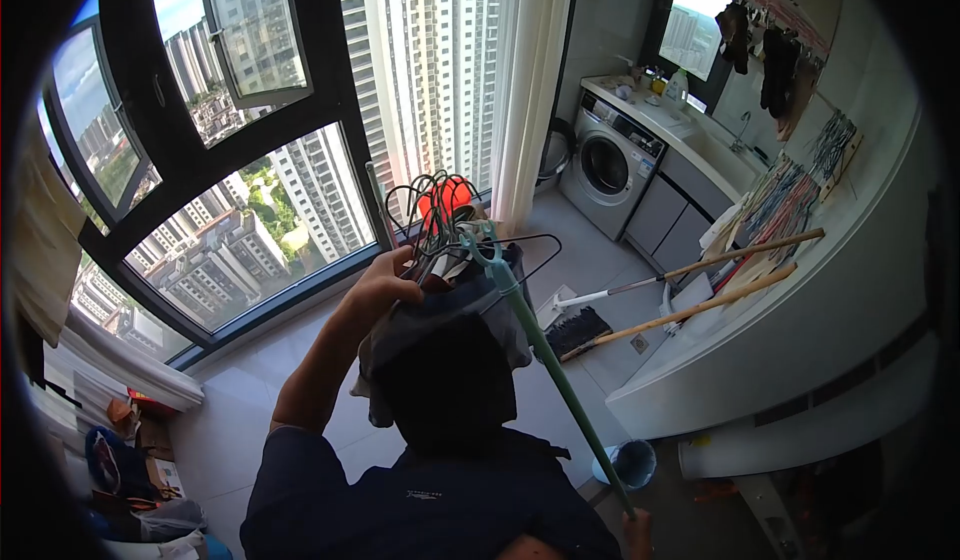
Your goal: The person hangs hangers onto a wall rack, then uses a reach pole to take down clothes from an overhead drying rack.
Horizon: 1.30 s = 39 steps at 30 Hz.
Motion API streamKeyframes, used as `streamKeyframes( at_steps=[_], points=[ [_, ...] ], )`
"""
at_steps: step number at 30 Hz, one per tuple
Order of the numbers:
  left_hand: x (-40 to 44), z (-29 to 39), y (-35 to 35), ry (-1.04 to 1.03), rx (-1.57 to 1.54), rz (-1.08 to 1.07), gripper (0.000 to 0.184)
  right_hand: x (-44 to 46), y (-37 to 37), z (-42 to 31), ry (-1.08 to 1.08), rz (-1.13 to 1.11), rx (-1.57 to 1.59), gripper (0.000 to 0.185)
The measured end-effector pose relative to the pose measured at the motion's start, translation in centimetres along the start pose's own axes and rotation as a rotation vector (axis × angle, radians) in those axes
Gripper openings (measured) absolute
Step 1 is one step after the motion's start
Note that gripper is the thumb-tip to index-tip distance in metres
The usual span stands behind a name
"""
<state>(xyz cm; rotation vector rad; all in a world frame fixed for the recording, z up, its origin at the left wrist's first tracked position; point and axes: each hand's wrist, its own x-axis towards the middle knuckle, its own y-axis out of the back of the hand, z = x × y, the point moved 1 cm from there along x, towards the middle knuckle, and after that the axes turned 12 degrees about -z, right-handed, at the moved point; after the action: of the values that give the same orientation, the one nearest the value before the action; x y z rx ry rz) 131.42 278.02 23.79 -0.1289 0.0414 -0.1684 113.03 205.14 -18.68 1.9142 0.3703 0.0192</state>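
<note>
My left hand (392, 282) is closed at the near side of a bunch of dark wire clothes hangers (425, 205), in front of my chest. Dark and grey clothes (445, 350) hang below the hangers. In my right hand (637, 535), low at the bottom edge of the view, is the lower end of a green clothes pole (560, 385). The pole slants up to the left, and its pale forked head (487, 250) is among the hanger hooks. Whether the fork bears any weight cannot be seen.
Tall windows (265, 175) stand on the left. A washing machine (610, 165) and sink counter (690, 130) are at the back right. Wooden-handled poles (700, 300) lean by the curved white wall, more hangers (790, 195) hang there, and a blue bucket (634, 463) stands nearby.
</note>
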Motion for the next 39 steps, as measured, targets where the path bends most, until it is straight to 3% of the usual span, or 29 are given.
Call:
streamKeyframes(
  at_steps=[3,6,9,12,14,16,18,21,22,26,31,34,35,38,39],
  points=[
    [0.9,-2.0,3.0,-0.079,0.066,0.104,0.051,-0.6,-4.2,4.7,-0.106,0.209,-0.365,0.02],
    [0.7,-2.3,3.8,-0.151,0.108,0.231,0.05,-1.6,1.2,2.1,-0.357,-0.005,0.032,0.021],
    [-0.8,-2.2,3.1,-0.184,0.075,0.37,0.048,-1.8,4.7,-0.8,-0.316,0.082,0.007,0.025],
    [-0.6,-3.7,3.9,-0.238,0.036,0.419,0.048,1.1,2.1,1.1,-0.355,0.419,0.098,0.028],
    [-1.4,-4.2,3.9,-0.214,0.051,0.445,0.051,5.0,0.8,2.3,-0.173,0.56,-0.309,0.031],
    [-2.4,-4.6,3.8,-0.208,0.011,0.462,0.059,11.0,3.7,-1.4,-0.177,0.844,0.003,0.028],
    [-3.1,-6.3,4.7,-0.195,-0.062,0.485,0.065,13.5,17.3,-17.7,-0.359,0.831,0.233,0.024],
    [-3.4,-9.9,6.0,-0.204,-0.122,0.522,0.07,18.0,25.0,-22.8,-0.106,0.786,0.445,0.022],
    [-3.8,-10.6,6.2,-0.208,-0.133,0.518,0.068,19.4,27.8,-24.3,0.011,0.784,0.582,0.021],
    [-5.6,-13.4,6.4,-0.228,-0.128,0.462,0.059,26.1,39.1,-26.1,0.193,0.881,0.571,0.022],
    [-8.2,-17.5,5.8,-0.057,-0.074,0.645,0.057,31.8,54.8,-30.9,0.364,1.19,0.403,0.024],
    [-10.1,-23.6,8.9,-0.025,0.223,0.691,0.036,34.9,63.2,-31.9,0.348,1.318,0.213,0.027],
    [-11.1,-21.6,8.3,0.201,0.513,0.74,0.038,35.6,65.9,-32.3,0.367,1.331,0.201,0.027],
    [-12.9,-16.4,5.1,0.376,0.532,0.76,0.04,35.4,71.1,-37.1,0.41,1.257,0.39,0.027],
    [-13.2,-19.1,6.6,0.342,0.669,0.711,0.03,34.9,72.2,-38.6,0.402,1.226,0.435,0.026]
  ],
)
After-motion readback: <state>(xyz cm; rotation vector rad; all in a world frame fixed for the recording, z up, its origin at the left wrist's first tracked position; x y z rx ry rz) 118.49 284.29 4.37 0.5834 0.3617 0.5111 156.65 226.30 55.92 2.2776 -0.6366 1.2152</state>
